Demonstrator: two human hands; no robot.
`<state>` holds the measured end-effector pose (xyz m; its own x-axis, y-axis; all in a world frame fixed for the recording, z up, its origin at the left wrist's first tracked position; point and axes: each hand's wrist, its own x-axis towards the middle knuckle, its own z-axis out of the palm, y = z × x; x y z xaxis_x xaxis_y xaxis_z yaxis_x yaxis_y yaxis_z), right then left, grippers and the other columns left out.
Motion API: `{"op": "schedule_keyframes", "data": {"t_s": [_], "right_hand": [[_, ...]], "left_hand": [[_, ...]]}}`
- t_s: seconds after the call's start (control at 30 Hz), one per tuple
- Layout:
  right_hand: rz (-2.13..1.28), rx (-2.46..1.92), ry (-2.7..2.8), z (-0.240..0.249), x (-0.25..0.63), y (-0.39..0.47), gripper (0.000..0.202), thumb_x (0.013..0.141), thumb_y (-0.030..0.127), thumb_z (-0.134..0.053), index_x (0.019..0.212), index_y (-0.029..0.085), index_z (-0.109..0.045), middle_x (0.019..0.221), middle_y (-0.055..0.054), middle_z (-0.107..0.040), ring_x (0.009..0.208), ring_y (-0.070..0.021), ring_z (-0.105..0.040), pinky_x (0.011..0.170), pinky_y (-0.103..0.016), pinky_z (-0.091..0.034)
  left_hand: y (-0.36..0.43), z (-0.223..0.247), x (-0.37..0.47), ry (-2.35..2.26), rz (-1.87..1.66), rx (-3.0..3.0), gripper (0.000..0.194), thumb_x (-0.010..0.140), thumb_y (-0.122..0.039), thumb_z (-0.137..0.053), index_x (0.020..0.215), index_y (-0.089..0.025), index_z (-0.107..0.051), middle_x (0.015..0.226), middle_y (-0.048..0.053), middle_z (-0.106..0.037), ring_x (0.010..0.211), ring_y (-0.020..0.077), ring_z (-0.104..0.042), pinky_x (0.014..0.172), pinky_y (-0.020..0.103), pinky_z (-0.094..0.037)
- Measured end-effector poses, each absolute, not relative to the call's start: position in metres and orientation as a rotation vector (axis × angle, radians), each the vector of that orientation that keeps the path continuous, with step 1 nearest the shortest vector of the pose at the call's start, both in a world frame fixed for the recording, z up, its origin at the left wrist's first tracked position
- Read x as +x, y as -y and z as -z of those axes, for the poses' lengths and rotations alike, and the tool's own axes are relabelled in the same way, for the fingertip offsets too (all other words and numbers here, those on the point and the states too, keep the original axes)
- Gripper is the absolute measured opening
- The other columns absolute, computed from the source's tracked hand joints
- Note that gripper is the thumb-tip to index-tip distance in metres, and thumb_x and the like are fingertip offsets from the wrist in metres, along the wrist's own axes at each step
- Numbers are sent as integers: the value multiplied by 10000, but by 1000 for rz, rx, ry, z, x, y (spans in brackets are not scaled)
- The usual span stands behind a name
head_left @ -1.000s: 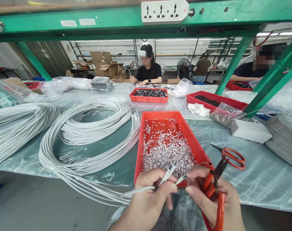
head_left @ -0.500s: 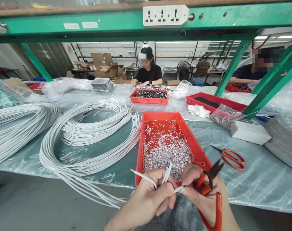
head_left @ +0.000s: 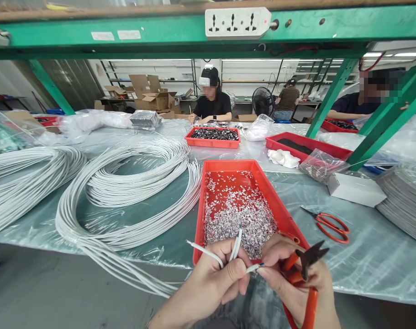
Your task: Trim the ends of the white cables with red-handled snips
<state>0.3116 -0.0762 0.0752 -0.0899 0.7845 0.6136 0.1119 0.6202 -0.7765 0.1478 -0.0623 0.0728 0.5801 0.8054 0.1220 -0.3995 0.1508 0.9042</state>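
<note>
Head view of a cable workstation. Lower centre: the left hand (head_left: 219, 278) grips several white cable ends (head_left: 235, 249); the right hand (head_left: 285, 284), holding orange-handled scissors (head_left: 310, 259), has its thumb and forefinger at one cable's tip, where coloured wires show. Centre: a red tray (head_left: 275, 201) of silvery scraps (head_left: 240, 217) on the counter (head_left: 361, 256). Left: coiled white cable (head_left: 132, 196). Right: a second pair of scissors (head_left: 319, 218). Upper centre: a power strip (head_left: 237, 23) on a green beam (head_left: 160, 28); below it, a seated person (head_left: 213, 106).
</note>
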Motion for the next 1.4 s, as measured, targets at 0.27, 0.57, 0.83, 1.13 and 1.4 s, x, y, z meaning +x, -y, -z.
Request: {"op": "schedule_keyframes", "data": {"t_s": [0.27, 0.57, 0.83, 1.13, 1.4], "right_hand": [[-513, -841, 1641, -85, 303, 78, 157, 742, 94, -616, 792, 233, -671, 575, 22, -642, 517, -133, -616, 468, -200, -469], [-469, -869, 1609, -73, 301, 76, 165, 762, 100, -614, 817, 249, -656, 627, 15, -642, 546, -137, -613, 473, -218, -449], [-396, -898, 1561, -76, 296, 77, 191, 682, 52, -597, 738, 233, -609, 576, 56, -552, 458, -79, -507, 451, -178, -408], [-336, -971, 1546, -73, 294, 78, 172, 704, 71, -575, 693, 234, -522, 539, 78, -397, 443, -74, -374, 433, -208, -301], [-256, -997, 1548, -73, 295, 82, 170, 697, 73, -586, 730, 239, -569, 553, 71, -434, 459, -81, -405, 456, -203, -335]], "left_hand": [[59, -71, 144, -435, -859, 973, 266, 811, -362, -631, 724, -146, -503, 498, -60, -447, 311, -8, -234, 291, 119, -155], [60, -74, 142, -480, -803, 907, 271, 807, -376, -637, 781, -127, -533, 505, -60, -455, 295, -19, -241, 278, 107, -145], [59, -68, 145, -516, -835, 906, 294, 787, -399, -650, 739, -150, -503, 493, -65, -471, 291, -17, -234, 278, 105, -156], [66, -69, 155, -742, -1128, 1025, 339, 761, -453, -652, 739, -134, -543, 556, -40, -550, 288, -15, -321, 295, 112, -208], [68, -71, 160, -1017, -1243, 1165, 358, 732, -477, -660, 782, -131, -584, 375, -111, -365, 309, 26, -307, 332, 131, -254]]}}
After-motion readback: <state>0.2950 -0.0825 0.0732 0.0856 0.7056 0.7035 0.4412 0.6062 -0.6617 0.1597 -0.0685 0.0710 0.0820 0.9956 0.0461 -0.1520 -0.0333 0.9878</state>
